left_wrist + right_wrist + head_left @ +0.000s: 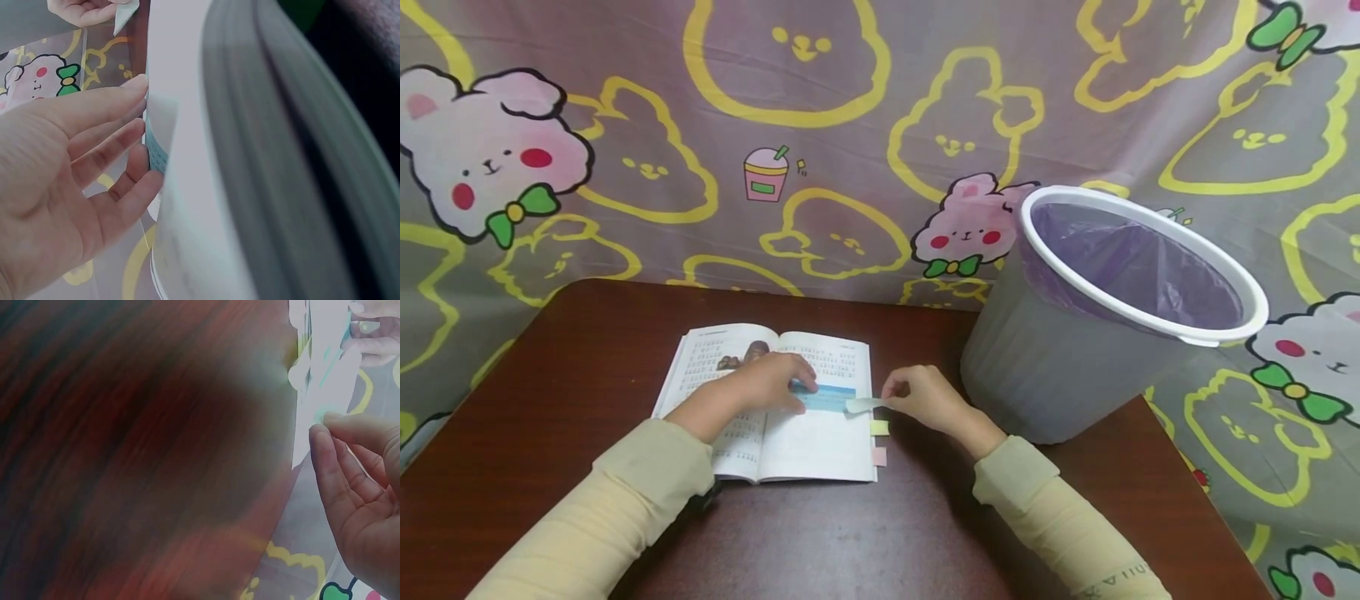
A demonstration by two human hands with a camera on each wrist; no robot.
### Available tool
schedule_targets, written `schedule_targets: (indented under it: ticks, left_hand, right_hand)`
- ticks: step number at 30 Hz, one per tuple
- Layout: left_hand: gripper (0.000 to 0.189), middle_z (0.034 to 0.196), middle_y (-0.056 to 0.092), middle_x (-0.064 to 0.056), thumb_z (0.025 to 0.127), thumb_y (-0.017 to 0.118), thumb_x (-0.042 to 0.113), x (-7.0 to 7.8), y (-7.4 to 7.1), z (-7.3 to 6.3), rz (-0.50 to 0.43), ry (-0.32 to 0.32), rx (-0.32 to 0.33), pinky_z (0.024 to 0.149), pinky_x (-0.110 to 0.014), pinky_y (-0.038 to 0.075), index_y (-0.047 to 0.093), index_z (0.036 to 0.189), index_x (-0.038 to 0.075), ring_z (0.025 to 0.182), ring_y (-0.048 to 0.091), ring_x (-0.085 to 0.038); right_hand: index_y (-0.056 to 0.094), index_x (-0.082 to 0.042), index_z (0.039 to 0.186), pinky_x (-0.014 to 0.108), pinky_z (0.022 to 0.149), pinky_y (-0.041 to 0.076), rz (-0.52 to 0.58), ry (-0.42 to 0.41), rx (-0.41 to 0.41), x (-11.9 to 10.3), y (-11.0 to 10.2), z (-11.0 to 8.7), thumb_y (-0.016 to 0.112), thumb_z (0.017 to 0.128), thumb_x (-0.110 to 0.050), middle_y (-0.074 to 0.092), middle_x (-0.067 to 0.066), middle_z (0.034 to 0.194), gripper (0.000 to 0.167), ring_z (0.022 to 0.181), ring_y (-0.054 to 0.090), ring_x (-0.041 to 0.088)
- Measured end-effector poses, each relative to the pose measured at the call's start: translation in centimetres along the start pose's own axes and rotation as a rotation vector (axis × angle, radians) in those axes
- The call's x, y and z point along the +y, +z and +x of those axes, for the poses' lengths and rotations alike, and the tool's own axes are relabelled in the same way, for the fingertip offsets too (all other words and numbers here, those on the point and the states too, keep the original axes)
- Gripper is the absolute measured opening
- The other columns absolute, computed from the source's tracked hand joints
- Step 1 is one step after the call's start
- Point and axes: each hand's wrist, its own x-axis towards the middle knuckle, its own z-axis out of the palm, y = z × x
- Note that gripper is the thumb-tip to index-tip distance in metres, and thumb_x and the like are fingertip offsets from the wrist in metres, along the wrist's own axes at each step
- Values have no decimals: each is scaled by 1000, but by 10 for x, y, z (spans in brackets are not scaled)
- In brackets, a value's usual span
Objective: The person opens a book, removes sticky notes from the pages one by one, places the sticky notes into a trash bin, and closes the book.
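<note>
An open book [816, 454] lies on the table, with a blue printed band [831, 398] across its right page. My left hand [767, 383] rests on that page, fingertips touching the paper at the band; the left wrist view shows its fingers [109, 106] fairly straight. Between thumb and forefinger, my right hand [928, 402] pinches a pale green sticky tab [862, 405] at the page's right edge. Whether the tab's far end still sticks to the page, I cannot tell. Below it, a yellow-green tab [879, 427] and a pink tab [879, 456] stick out.
A grey trash bin [1060, 367] with a white rim and purple liner stands tilted in view, right of my right hand. The dark red-brown table [542, 400] ends at a curtain [842, 167] printed with cartoon animals.
</note>
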Motion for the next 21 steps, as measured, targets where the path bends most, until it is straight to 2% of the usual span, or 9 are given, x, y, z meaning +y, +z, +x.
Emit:
schedule_targets:
  ticks: [4, 8, 14, 21]
  left_hand:
    - [28, 131, 65, -16, 83, 82, 5, 0, 0, -1, 7, 9, 10, 112, -54, 38, 78, 111, 4, 128, 56, -38]
    - [28, 130, 65, -16, 83, 82, 5, -1, 1, -1, -1, 15, 12, 110, -52, 41, 78, 111, 4, 127, 56, -38]
    - [28, 129, 66, -16, 83, 82, 5, -2, 2, -1, 9, 37, 14, 109, -51, 43, 78, 110, 3, 126, 57, -38]
    - [28, 129, 66, -16, 83, 82, 5, -1, 2, -3, 3, 40, 14, 106, -49, 46, 78, 110, 3, 125, 58, -37]
  right_hand:
    - [76, -9, 84, 27, 67, 52, -9, -22, 9, 0, -3, 0, 81, 87, -3, 67, -4, 79, 8, 73, 57, 15]
    - [76, -10, 85, 28, 69, 53, -13, -34, 12, -3, -6, 0, 81, 87, -4, 68, -4, 81, 9, 75, 58, 14]
    - [76, -11, 84, 28, 67, 53, -20, -45, 17, -11, -13, -3, 83, 86, -4, 68, -4, 81, 11, 74, 58, 15]
    - [76, -14, 85, 27, 70, 55, -66, -89, 17, -30, -39, -14, 84, 86, -8, 68, -5, 82, 11, 75, 59, 15]
